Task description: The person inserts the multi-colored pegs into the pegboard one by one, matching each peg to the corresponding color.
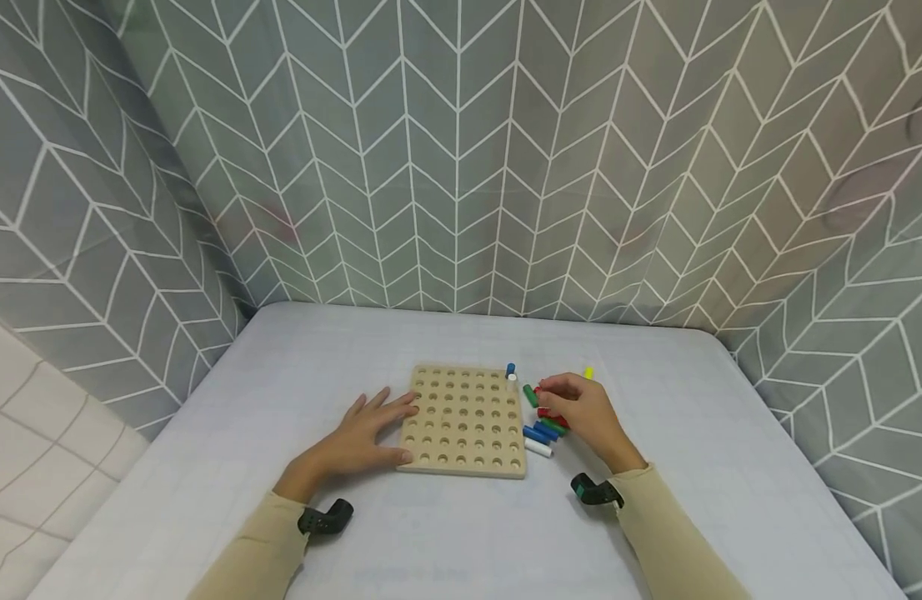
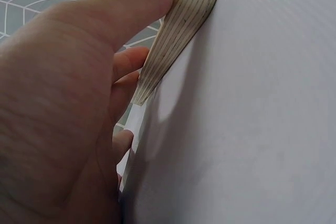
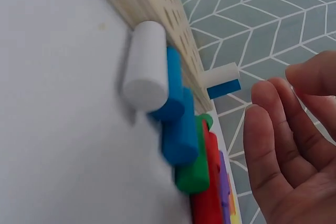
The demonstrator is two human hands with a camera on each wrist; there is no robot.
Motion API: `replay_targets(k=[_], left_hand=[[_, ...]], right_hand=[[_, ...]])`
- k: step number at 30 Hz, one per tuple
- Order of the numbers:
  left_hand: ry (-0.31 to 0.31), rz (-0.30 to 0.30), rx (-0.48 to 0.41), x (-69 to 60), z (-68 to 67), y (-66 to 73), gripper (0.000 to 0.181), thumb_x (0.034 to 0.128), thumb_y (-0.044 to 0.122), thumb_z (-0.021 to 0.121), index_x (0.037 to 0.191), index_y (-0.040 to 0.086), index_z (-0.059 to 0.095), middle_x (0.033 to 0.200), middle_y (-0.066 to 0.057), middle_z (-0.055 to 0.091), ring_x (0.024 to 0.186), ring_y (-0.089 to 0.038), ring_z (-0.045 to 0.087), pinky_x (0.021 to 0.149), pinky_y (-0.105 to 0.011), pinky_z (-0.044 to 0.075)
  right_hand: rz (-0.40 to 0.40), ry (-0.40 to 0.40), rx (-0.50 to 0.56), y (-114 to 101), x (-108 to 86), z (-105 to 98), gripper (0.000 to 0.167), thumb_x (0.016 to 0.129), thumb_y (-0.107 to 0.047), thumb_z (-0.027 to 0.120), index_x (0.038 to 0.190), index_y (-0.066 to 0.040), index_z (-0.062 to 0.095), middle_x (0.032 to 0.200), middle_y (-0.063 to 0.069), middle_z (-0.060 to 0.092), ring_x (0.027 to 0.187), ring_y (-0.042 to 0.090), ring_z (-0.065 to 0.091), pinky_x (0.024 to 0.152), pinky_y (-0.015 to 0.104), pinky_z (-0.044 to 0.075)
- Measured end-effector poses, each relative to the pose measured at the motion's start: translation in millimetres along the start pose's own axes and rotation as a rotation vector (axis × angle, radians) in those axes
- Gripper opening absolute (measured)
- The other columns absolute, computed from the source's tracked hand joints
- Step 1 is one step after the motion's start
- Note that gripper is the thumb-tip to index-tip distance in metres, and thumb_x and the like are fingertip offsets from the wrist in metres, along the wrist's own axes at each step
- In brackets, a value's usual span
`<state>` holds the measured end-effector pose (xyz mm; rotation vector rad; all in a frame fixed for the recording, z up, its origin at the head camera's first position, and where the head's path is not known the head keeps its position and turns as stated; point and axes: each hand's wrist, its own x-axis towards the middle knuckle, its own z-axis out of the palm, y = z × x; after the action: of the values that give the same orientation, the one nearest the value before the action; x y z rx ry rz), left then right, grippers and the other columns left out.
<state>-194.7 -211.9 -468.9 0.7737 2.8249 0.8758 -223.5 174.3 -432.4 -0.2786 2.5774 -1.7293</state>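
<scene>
A square wooden pegboard [image 1: 464, 421] with rows of round holes lies flat on the table. My left hand [image 1: 367, 437] rests at its left side with fingers spread, the thumb [image 2: 142, 9] touching the board's edge. To the right of the board, my right hand [image 1: 581, 408] hovers above several coloured pegs with bent fingers. A bit of red shows at its fingertips in the head view; the fingers hide whether they pinch a red peg. White [image 3: 146, 66], blue [image 3: 181, 129] and green [image 3: 193, 169] pegs lie beside the board. A white peg [image 1: 512, 379] stands in the top right corner.
A blue peg [image 1: 510, 368] stands at the board's far right corner, behind the white one. One yellow peg [image 1: 589, 372] lies beyond my right hand. The white-covered table [image 1: 341, 342] meets grey patterned curtains [image 1: 431, 167] at the back and sides.
</scene>
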Motion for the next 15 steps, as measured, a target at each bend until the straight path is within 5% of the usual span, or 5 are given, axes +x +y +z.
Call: replay_targets(k=[15], left_hand=[[0.0, -0.005, -0.009, -2.7, 1.0, -3.3, 0.078, 0.0842, 0.063, 0.069, 0.15, 0.025, 0.049, 0.163, 0.01, 0.027, 0.153, -0.032, 0.008, 0.12, -0.056, -0.004]], right_hand=[[0.089, -0.053, -0.059, 15.9, -33.3, -9.7, 0.028, 0.092, -0.025, 0.075, 0.112, -0.006, 0.07, 0.094, 0.008, 0.069, 0.079, 0.024, 0.063, 0.069, 0.028, 0.054]])
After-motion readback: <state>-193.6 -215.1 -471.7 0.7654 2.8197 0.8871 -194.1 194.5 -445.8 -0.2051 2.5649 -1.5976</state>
